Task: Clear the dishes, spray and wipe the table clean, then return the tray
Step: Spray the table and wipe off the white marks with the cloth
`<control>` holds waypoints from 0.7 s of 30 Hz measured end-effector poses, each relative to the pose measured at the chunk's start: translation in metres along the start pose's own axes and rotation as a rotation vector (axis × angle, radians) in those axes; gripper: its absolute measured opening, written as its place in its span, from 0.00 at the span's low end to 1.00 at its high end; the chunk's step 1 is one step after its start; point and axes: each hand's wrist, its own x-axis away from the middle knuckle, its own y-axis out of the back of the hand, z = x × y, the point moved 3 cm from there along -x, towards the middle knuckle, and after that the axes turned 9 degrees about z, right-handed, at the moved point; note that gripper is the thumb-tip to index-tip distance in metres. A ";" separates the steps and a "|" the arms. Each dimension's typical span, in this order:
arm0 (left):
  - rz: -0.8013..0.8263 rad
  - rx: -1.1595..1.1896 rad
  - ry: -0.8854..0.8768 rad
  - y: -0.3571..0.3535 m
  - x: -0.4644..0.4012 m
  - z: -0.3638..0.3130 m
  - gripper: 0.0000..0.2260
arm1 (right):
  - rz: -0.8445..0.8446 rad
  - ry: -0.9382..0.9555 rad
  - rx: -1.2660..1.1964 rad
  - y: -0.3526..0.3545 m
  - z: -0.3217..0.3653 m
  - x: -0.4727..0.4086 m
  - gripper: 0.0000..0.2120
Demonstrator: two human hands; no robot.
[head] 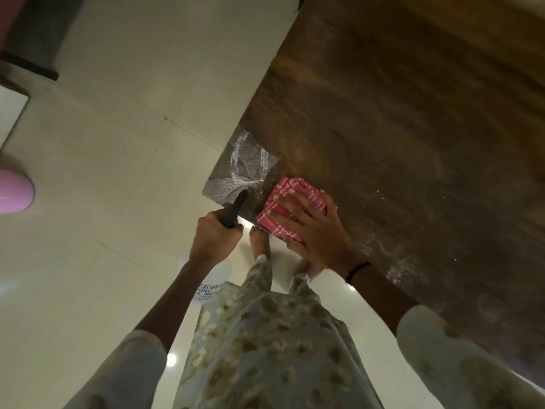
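A dark brown wooden table (pixel 413 119) fills the right side of the view. At its near corner lies a folded red-and-white checked cloth (pixel 290 202), with my right hand (pixel 312 228) pressed flat on it, fingers spread. Wet white spray streaks (pixel 244 169) cover the corner just left of the cloth. My left hand (pixel 216 234) grips a spray bottle (pixel 211 278) beside the table edge; its black nozzle points up at the corner and its white body hangs below my hand, partly hidden by my arm.
Glossy pale floor tiles (pixel 124 160) spread to the left. A pink rounded object (pixel 13 191) shows at the left edge. Dark furniture (pixel 32 42) stands at the top left. My bare feet are under the table corner.
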 end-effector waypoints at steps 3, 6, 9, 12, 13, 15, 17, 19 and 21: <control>-0.002 0.090 -0.019 0.014 -0.009 -0.008 0.11 | -0.044 -0.107 -0.027 0.018 -0.022 -0.029 0.26; -0.007 0.190 -0.041 0.028 -0.018 -0.010 0.10 | -0.113 -0.258 -0.072 0.037 -0.032 -0.072 0.24; -0.017 0.239 -0.068 0.038 -0.023 -0.012 0.11 | -0.161 -0.282 -0.100 0.047 -0.019 -0.118 0.24; -0.027 0.239 -0.087 0.047 -0.027 -0.014 0.09 | -0.168 -0.232 -0.089 0.045 0.016 -0.138 0.23; -0.021 0.239 -0.085 0.050 -0.027 -0.014 0.09 | -0.144 -0.196 -0.088 0.041 0.027 -0.134 0.23; -0.009 0.260 -0.072 0.055 -0.029 -0.011 0.09 | -0.092 -0.076 -0.061 0.031 0.040 -0.112 0.24; -0.013 0.272 -0.065 0.058 -0.030 -0.007 0.10 | -0.061 0.040 0.001 0.022 0.032 -0.086 0.26; -0.029 0.260 -0.073 0.062 -0.031 -0.004 0.08 | -0.059 0.060 0.023 0.021 0.010 -0.072 0.27; -0.039 0.259 -0.077 0.066 -0.033 -0.001 0.07 | -0.066 -0.010 0.015 0.027 -0.009 -0.077 0.26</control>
